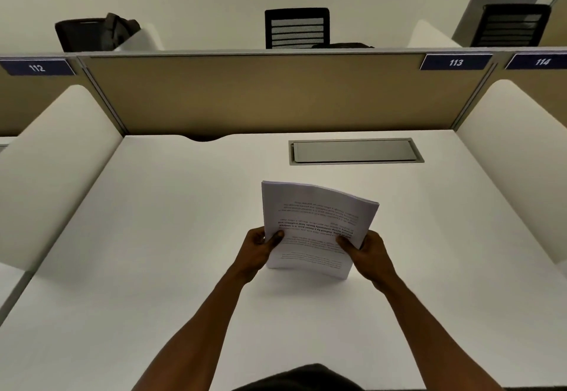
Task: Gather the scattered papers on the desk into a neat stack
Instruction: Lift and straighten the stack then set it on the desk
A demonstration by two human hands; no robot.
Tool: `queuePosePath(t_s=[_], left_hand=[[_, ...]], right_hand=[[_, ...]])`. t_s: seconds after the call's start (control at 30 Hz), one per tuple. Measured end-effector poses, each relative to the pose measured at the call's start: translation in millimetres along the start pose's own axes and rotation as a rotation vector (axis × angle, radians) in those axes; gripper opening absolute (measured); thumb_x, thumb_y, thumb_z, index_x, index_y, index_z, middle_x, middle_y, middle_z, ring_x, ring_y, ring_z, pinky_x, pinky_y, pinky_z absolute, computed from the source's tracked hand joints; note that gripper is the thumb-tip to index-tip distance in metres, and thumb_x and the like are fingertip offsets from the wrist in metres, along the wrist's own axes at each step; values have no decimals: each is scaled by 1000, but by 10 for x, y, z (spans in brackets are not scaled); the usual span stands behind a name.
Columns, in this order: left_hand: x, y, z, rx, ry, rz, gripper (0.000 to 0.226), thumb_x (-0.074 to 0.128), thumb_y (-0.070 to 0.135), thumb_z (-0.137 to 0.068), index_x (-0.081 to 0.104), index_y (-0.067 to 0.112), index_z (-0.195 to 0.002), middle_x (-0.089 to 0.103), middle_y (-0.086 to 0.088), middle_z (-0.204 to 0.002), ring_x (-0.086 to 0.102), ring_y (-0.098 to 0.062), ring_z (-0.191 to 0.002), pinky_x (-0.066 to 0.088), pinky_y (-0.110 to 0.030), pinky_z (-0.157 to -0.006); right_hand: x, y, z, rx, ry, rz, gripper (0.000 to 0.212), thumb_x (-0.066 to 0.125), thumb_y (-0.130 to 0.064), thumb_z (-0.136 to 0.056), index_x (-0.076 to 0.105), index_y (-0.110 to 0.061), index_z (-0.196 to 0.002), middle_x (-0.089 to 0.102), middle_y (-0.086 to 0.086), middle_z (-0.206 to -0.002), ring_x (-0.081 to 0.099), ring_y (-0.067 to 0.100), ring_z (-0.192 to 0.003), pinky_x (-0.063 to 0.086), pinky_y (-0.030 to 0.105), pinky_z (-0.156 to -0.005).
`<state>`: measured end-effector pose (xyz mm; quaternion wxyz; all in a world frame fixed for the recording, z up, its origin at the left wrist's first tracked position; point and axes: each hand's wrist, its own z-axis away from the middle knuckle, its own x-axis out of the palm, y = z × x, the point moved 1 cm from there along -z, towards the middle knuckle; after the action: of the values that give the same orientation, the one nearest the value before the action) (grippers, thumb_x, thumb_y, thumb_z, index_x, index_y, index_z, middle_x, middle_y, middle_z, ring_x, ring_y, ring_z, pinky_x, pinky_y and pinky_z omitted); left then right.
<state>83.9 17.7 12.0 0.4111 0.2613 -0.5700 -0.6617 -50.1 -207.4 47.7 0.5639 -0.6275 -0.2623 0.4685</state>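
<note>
Two hands hold one bundle upright near the middle of the worktop (pixel 153 237). From the left: the left hand (pixel 259 248) is closed on the stack's left edge, thumb on the printed face, fingers hidden behind. The stack of papers (pixel 316 224) stands on its lower edge, which touches or nearly touches the surface; its top bows slightly away and its text reads upside down. The right hand (pixel 369 252) is closed on the right edge in the same way. No loose sheets lie anywhere else on the white surface, so the gathering looks finished and squaring-up seems the step in hand.

Risks from here — the bowed top suggests the sheets could fan or slide if either grip loosens, and tapping at a tilt would leave the edges stepped. Laying it down one-handed might let the top pages skid.

As for containers, only the closed cable hatch (pixel 356 151) is set into the worktop behind; its contents are hidden.
</note>
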Motion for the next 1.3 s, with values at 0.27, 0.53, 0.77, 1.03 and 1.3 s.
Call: queuePosePath(t_s=[0.27, 0.53, 0.77, 1.03, 1.3], left_hand=[[11, -27, 48, 12, -19, -3, 20, 65, 34, -91, 78, 29, -106, 75, -4, -115, 71, -22, -106, 58, -26, -83], [-38, 240, 9, 109, -31, -44, 26, 69, 24, -93, 72, 24, -118, 74, -1, -119, 69, -25, -113, 57, -29, -87], [-166, 1245, -29, 453, 289, -416, 83, 81, 35, -81, 35, 34, -151, 44, 8, -154, 43, -8, -139, 44, -27, -105], [77, 2003, -96, 332, -202, -1007, 44, 77, 31, -84, 67, 25, -126, 73, 4, -116, 68, -17, -103, 56, -36, -86], [-47, 1759, -155, 292, -96, -782, 18, 71, 22, -90, 74, 34, -77, 73, 16, -77, 67, -4, -68, 49, -27, -65]], right_hand=[[40, 92, 13, 4, 39, 46, 10, 69, -24, -91, 67, -26, -101, 70, -12, -97, 67, 6, -91, 60, 37, -81], [-190, -138, -107, -51, 2, 104, 8, 69, -28, -91, 70, -35, -90, 75, -10, -93, 73, 10, -83, 61, 33, -73], [-470, -563, -320, -138, -119, 267, 7, 68, -22, -92, 73, -26, -90, 76, -2, -90, 73, 10, -75, 60, 30, -66], [-446, -1038, -486, -248, -315, 433, 8, 68, -24, -91, 73, -31, -91, 72, -11, -89, 70, 3, -75, 54, 16, -63], [-582, -1128, -410, -286, -305, 377, 21, 73, -40, -85, 77, -26, -99, 77, -11, -93, 71, 3, -81, 57, 20, -70]])
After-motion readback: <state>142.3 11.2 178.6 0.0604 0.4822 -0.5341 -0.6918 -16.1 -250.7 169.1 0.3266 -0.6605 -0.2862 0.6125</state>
